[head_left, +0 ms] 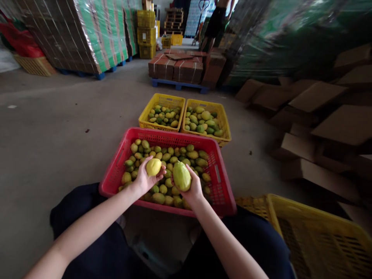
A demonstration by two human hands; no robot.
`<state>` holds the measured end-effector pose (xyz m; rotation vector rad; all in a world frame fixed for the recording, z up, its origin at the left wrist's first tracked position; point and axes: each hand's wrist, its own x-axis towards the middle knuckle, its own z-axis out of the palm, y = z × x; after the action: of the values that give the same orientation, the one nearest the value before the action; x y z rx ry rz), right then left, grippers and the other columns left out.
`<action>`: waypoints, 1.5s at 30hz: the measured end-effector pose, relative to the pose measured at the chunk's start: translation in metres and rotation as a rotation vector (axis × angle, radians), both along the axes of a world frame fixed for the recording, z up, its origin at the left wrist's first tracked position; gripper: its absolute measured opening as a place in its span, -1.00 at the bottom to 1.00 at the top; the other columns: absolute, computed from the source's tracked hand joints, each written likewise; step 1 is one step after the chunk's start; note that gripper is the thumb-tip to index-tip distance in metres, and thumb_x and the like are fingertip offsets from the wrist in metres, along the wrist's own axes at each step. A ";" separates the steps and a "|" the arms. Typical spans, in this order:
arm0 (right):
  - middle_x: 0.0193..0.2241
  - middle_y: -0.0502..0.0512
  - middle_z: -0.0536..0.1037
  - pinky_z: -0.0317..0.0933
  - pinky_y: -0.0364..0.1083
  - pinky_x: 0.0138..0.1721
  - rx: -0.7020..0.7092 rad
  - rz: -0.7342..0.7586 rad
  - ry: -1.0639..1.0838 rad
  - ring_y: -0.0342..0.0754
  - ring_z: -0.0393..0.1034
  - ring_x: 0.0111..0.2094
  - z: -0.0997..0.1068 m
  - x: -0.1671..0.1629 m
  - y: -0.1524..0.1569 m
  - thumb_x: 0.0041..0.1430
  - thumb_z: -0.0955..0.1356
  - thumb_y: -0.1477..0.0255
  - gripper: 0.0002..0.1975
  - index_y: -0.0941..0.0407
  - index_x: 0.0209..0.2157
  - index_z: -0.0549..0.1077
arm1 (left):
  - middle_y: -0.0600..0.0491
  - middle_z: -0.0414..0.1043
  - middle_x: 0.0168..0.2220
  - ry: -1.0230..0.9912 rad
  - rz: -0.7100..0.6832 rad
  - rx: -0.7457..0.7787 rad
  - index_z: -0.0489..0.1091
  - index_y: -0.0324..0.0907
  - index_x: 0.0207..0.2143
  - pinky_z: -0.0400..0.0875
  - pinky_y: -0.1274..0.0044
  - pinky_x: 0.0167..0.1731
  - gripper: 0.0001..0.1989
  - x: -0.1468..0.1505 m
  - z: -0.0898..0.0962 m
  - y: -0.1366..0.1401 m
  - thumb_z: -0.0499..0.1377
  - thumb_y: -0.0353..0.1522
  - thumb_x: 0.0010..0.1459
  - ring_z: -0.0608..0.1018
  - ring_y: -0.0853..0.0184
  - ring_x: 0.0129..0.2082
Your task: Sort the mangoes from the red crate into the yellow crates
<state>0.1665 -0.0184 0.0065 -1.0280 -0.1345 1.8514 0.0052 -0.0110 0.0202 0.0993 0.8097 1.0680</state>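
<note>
A small, smooth yellow fruit (153,167) rests in the cupped fingers of my left hand (144,177). My right hand (194,187) grips a bigger green-yellow fruit (181,176), oval and faintly ridged like a small papaya, with its stem end up. Both hands are side by side over the red plastic crate (219,174), apart from each other. Many oval green and yellow fruits (158,198) fill the crate below them. The wrists and forearms hide part of its near side.
Two yellow crates (162,97) (207,104) of similar fruit stand just beyond the red one. Another yellow crate (316,217) is at my right. Cardboard boxes (316,97) pile up on the right. Bundled cardboard (174,68) lies on a blue pallet, with a person (216,23) behind.
</note>
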 end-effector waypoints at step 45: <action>-0.09 0.16 0.39 0.26 0.13 -0.06 1.194 -0.323 -1.399 0.08 0.32 -0.05 0.004 0.012 -0.007 0.01 0.42 0.50 -0.60 0.02 -0.09 0.33 | -0.05 0.37 -0.08 1.173 -0.077 1.254 0.34 -0.11 -0.08 0.24 0.38 0.02 -0.61 0.009 0.005 0.009 0.29 -0.26 0.02 0.40 0.21 -0.02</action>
<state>0.1787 -0.0255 0.0104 -1.0917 -1.5411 0.2388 0.0142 -0.0015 0.0249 1.9323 0.9901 1.2683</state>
